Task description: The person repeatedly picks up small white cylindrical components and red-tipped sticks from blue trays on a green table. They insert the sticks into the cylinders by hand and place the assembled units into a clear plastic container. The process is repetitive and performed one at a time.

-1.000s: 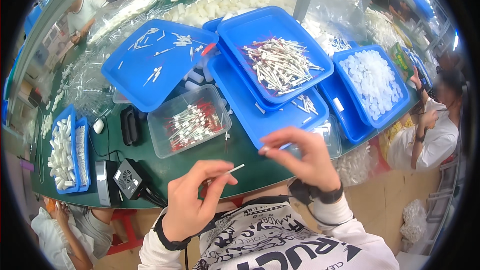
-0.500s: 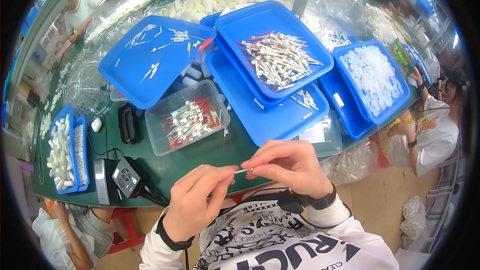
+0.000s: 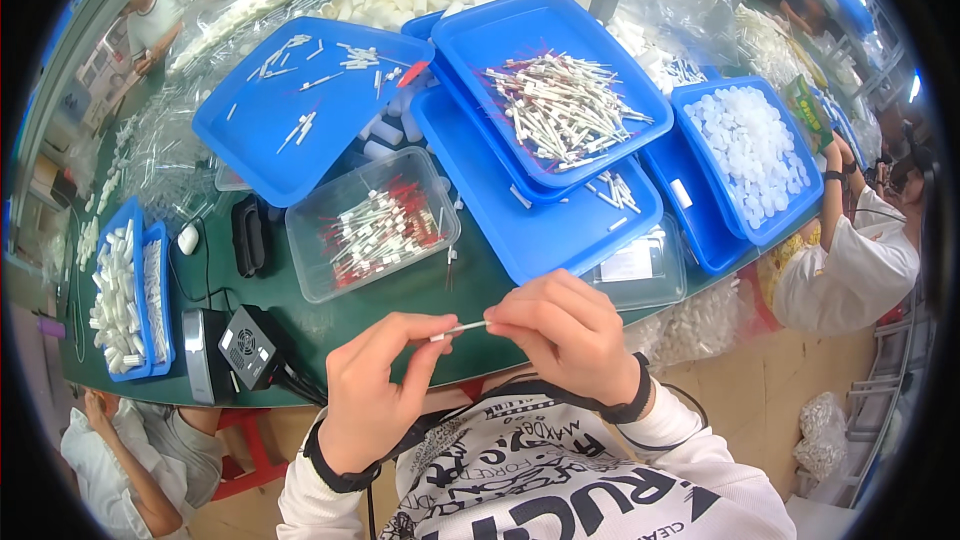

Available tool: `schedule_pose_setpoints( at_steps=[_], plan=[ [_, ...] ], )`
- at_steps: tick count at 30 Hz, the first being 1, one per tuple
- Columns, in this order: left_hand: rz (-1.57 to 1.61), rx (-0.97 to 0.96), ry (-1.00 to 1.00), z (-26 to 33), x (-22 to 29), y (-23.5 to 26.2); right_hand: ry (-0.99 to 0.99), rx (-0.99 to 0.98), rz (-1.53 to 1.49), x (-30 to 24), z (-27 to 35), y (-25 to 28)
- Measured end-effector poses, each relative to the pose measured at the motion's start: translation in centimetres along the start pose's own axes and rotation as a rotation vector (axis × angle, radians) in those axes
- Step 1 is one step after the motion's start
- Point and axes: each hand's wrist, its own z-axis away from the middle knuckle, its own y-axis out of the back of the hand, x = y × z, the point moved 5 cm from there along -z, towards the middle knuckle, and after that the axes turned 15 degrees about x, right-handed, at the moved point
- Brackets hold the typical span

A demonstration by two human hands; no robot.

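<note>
Hands have closed in since a second ago: left hand (image 3: 375, 395) and right hand (image 3: 560, 335) both pinch one thin white stick (image 3: 462, 329) above the bench (image 3: 400, 290) edge; joining seems underway.

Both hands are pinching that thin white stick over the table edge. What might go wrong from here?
The thin white stick is held only at its ends, by the left hand and the right hand; it might bend or slip. It hangs over the edge of the green table, so a drop would likely land in the lap or on the floor, not in the clear tub.
</note>
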Motion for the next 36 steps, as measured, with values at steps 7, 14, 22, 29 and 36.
schedule_pose_setpoints(
  at_steps=[7, 14, 22, 29, 36],
  plan=[
    [0.024, -0.069, -0.088, 0.3, 0.7, -0.5, 0.050, 0.012, -0.141, -0.1, 0.6, -0.4],
    [-0.045, -0.093, -0.093, 0.8, 0.4, -0.8, 0.161, -0.191, -0.052, 0.0, 0.4, -0.5],
    [-0.108, 0.130, -0.170, -1.8, -0.5, -0.4, 0.144, -0.323, 0.152, 1.0, -3.6, -1.3],
    [-0.422, 0.121, -0.352, -5.7, -2.2, -0.4, 0.130, -0.402, 0.370, 6.3, -7.5, -1.8],
    [-0.664, 0.027, -0.139, -7.1, -10.6, 0.6, -0.240, -0.184, 0.730, 16.4, -12.7, 3.0]
  ],
)
